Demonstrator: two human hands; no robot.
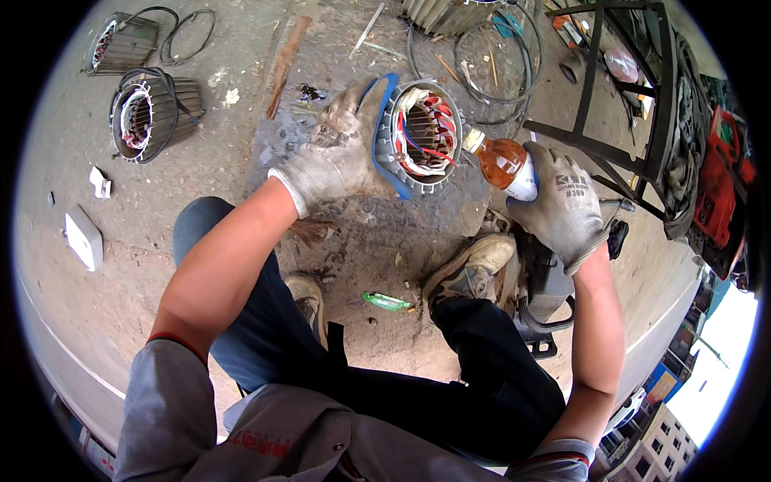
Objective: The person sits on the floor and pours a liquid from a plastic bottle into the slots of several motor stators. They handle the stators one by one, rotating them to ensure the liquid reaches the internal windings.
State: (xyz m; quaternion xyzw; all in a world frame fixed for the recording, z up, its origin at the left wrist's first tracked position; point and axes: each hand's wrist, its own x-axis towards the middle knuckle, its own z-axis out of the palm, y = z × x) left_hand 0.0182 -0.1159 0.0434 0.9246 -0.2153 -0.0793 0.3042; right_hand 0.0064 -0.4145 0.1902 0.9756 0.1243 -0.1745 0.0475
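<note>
Dark print crosses the back of the right glove (573, 183); red lettering marks the shirt (313, 438). The right grip (558, 197) is clenched around a clear bottle (504, 163) of amber liquid with a white label (525, 185), its pale top near the right rim of the motor housing (459, 127). Red and white windings (442, 112) line that housing, which sits on the floor (233, 161). The left grip (341, 145) lies against its left side; whether it grasps, I cannot tell.

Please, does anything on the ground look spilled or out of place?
Yes: a dark, wet-looking blotch on the ground, just left of the left hand, might be a spill; its source is unclear. A green scrap lies between the shoes, like litter.
</note>
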